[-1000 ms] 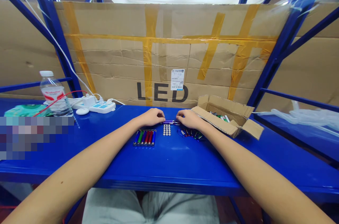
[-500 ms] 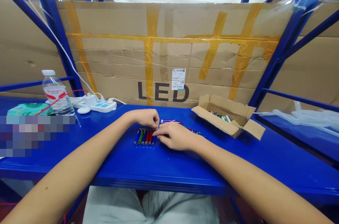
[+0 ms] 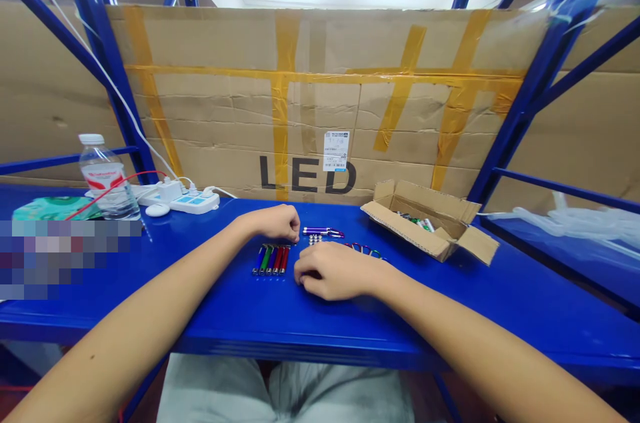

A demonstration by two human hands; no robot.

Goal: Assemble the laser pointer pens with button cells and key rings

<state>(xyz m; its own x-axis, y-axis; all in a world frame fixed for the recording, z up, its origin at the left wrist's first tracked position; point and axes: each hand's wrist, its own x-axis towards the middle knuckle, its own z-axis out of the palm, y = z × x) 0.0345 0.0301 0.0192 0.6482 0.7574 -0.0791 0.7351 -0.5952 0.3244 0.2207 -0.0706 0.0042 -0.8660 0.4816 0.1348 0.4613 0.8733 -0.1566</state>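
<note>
Presently, left hand (image 3: pixel 281 223): curled, left of purple tube (image 3: pixel 315 231); can't tell if gripping.
Right hand (image 3: pixel 333 270): curled, in front of purple tube; can't tell either.
Other tubes (image 3: pixel 271 260): row, front-left of purple tube.

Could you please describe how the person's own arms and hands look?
The left hand and right hand are ungloved. The left forearm and right forearm are bare, with no sleeves, watch or bracelet visible; the left has a small dark spot.

One head-worn cam, facing forward and down over the worktop (image 3: pixel 240 316). Wide view: lap (image 3: pixel 215 386) at bottom, cardboard (image 3: pixel 330 103) behind, left hand (image 3: pixel 281 223) and right hand (image 3: pixel 330 271) just below centre.
</note>
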